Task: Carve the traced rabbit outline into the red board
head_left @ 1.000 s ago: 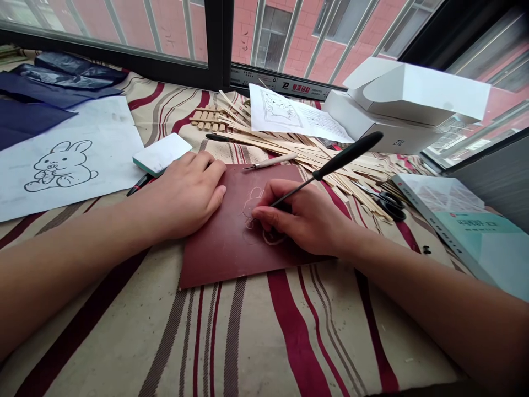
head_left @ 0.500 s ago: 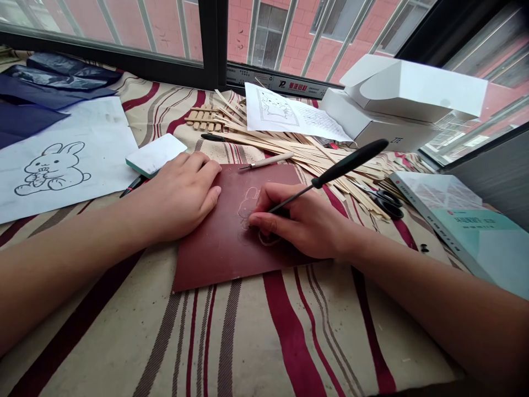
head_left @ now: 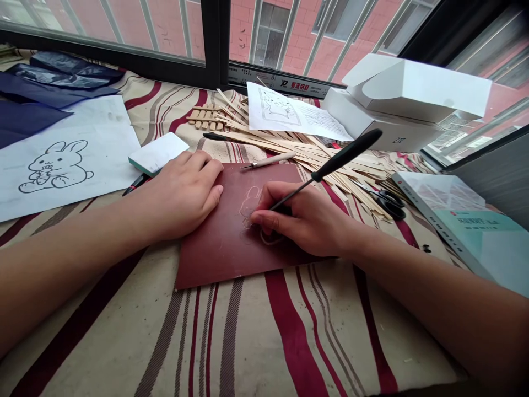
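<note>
A reddish-brown sheet (head_left: 215, 253) lies on the striped cloth, with a pale rabbit outline (head_left: 250, 201) scratched into its surface. My right hand (head_left: 303, 218) pinches the thin metal shaft of a black-handled screwdriver-like tool (head_left: 347, 154). Its handle slants up to the right; my fingers hide the tip, which points at the outline. Flat on the sheet's upper left edge rests my left hand (head_left: 185, 193), fingers stretched out and holding nothing. Just beyond both hands, a pale-handled carving tool (head_left: 273, 160) lies across the sheet's far edge.
On the left is a paper with a rabbit drawing (head_left: 58, 165), beside a white-topped block (head_left: 159, 153) and a pen (head_left: 135, 184). Thin wooden strips (head_left: 289, 144) spread behind the sheet. Scissors (head_left: 390, 204), a book (head_left: 467, 220) and a white box (head_left: 397, 127) stand to the right.
The tool's handle has tipped slightly lower and left in my right hand. My left hand keeps its place on the sheet. The whole view has shifted a little.
</note>
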A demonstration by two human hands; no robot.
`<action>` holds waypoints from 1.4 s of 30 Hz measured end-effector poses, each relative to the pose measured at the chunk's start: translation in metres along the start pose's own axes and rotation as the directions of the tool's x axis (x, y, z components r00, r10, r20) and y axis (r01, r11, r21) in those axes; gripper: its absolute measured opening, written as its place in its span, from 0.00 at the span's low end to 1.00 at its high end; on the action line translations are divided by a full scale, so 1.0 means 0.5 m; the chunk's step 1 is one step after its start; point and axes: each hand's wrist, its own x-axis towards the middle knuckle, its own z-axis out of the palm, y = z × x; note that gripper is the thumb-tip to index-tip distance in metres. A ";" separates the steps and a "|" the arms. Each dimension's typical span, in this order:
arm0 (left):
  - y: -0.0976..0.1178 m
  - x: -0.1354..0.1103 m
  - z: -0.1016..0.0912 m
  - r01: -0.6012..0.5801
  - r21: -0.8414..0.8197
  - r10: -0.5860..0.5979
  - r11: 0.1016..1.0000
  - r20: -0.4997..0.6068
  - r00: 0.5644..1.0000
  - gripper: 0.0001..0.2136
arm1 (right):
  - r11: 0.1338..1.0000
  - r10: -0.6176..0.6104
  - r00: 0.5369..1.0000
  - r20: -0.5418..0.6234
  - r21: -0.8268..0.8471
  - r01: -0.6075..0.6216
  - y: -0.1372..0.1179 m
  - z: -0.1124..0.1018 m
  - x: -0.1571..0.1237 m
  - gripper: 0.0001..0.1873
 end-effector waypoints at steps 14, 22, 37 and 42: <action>0.002 0.001 -0.004 0.001 -0.001 -0.001 1.000 0.010 1.000 0.25 | 0.999 0.035 0.996 -0.079 0.023 -0.033 0.010 0.011 0.005 0.14; 0.001 0.000 -0.001 -0.008 -0.002 0.008 1.000 -0.006 1.000 0.26 | 0.996 0.056 0.997 -0.053 0.074 -0.052 0.011 0.010 0.004 0.15; 0.005 -0.001 -0.005 -0.015 -0.001 0.015 1.000 -0.009 1.000 0.25 | 0.998 0.061 0.998 0.009 0.007 -0.061 0.003 -0.002 -0.004 0.09; 0.015 0.000 -0.012 0.003 0.006 -0.003 1.000 0.029 1.000 0.25 | 0.992 0.117 0.992 -0.044 0.042 -0.115 0.001 0.009 -0.002 0.09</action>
